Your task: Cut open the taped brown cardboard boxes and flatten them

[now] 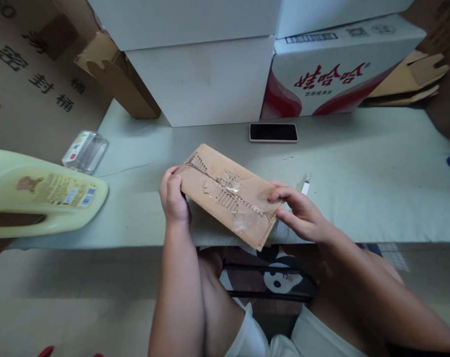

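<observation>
Between my two hands is a flattened brown cardboard box [228, 193], tilted down to the right over the table's front edge. Its top face has torn patches with bare ridges, a seam along the middle and bits of clear tape. My left hand [175, 198] grips the left end, fingers curled round the edge. At the right end, my right hand [301, 210] pinches the corner between thumb and fingers. A small white-handled tool [306, 184] with a thin tip lies just beyond my right hand.
A phone [273, 133] lies near the white boxes [210, 82] and a printed water carton [329, 74] at the back. On the left are a yellow jug [61, 193] on its side and a clear plastic container [86, 151]. Folded cardboard [411, 79] sits at the back right.
</observation>
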Demonstrator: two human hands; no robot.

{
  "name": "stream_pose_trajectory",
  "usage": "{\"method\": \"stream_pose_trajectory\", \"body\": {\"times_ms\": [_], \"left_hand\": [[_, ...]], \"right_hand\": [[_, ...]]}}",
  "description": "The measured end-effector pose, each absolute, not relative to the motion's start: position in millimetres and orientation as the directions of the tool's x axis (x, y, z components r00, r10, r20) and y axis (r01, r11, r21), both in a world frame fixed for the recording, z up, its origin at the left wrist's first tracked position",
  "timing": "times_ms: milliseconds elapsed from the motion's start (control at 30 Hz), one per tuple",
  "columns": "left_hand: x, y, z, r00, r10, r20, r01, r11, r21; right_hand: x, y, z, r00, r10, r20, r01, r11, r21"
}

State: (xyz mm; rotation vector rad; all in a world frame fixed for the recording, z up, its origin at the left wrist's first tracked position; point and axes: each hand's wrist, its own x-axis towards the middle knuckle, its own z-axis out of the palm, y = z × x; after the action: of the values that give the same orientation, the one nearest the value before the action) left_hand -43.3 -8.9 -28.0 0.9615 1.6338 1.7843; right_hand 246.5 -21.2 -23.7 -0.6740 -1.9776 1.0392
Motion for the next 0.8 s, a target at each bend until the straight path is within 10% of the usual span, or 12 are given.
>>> {"method": "stream_pose_trajectory", "body": {"times_ms": [800], "left_hand": [[-44.0,-8.9,-30.3,-0.605,0.780,0.161,0.063,-0.155,0.986]], "right_hand": [[246.4,-23.0,-27.9,-0.548,0.746,0.377,0.054,0.481,-0.875]]}}
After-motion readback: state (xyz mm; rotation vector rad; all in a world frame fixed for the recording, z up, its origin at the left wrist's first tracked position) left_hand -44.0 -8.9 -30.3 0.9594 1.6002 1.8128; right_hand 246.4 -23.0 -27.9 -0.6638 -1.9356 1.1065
